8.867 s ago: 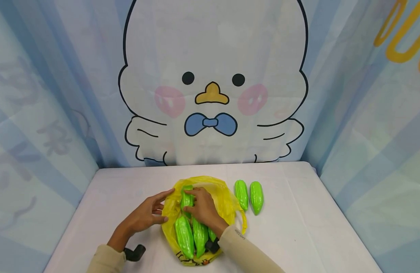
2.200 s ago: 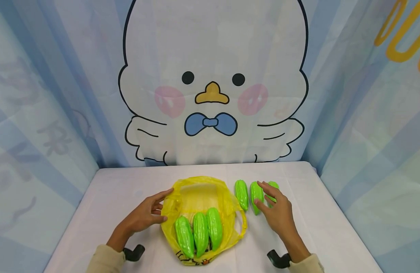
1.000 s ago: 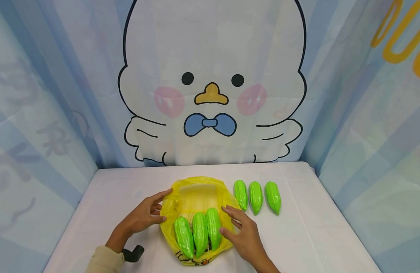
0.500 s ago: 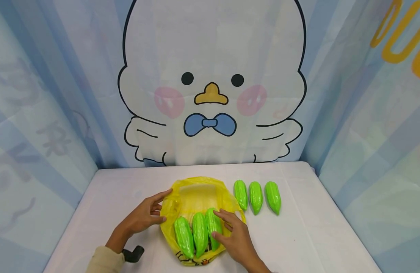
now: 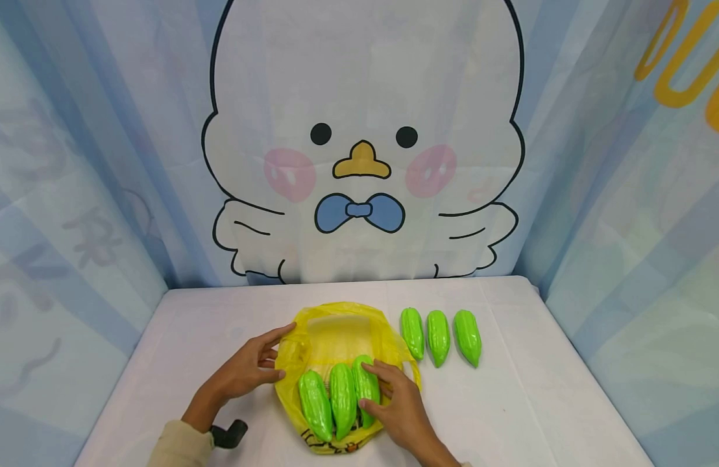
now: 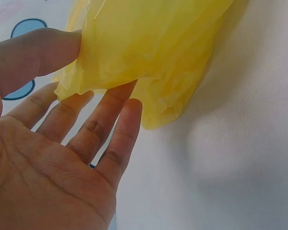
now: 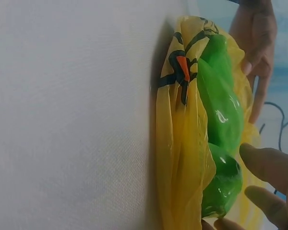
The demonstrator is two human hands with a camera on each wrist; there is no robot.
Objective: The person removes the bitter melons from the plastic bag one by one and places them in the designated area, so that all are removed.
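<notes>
1. Beige sleeve fabric [image 5: 181,447] is seen around the left forearm, at the near edge of the view, with a black fitting [image 5: 231,434] worn at the wrist.
2. Yellow plastic bag [image 5: 336,331] is laid on its side on the white tablecloth [image 5: 523,389], its mouth spread wide; black and orange print [image 7: 180,67] is carried on its near end.
3. Three green gourds are held inside the bag, side by side and lengthwise: a left gourd [image 5: 315,405], a middle gourd [image 5: 343,402] and a right gourd [image 5: 366,388].
4. The right gourd is spanned by the right hand [image 5: 400,405], the thumb set apart from the curved fingers; whether it is firmly gripped cannot be told.
5. The bag's left side is touched by the left hand [image 5: 245,370], whose fingers are spread and nearly straight, not clenched.
6. Beyond the right hand, just beside the bag's far right side, three more gourds [image 5: 438,338] are lined up on the tablecloth, apart from one another.
7. Farthest off, a backdrop [image 5: 365,84] is printed with a white bird, by which a blue bow tie [image 5: 359,209] is worn.
</notes>
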